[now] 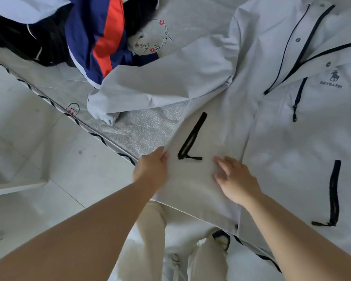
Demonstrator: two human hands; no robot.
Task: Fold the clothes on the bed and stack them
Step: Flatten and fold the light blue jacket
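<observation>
Head: left hand (150, 169) grips smooth jacket (272, 128) hem; right hand (234, 179) flat.

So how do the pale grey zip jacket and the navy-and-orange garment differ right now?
The pale grey zip jacket lies spread flat on the bed under both hands; the navy-and-orange garment sits crumpled in the pile. The jacket is one pale colour with dark zips; the other has bold colour blocks. Neither is folded.

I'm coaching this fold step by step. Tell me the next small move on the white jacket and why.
Probably fold the side panel inward: the left hand grips the white jacket at its edge, the right hand presses it flat, and its sleeve lies spread out.
</observation>
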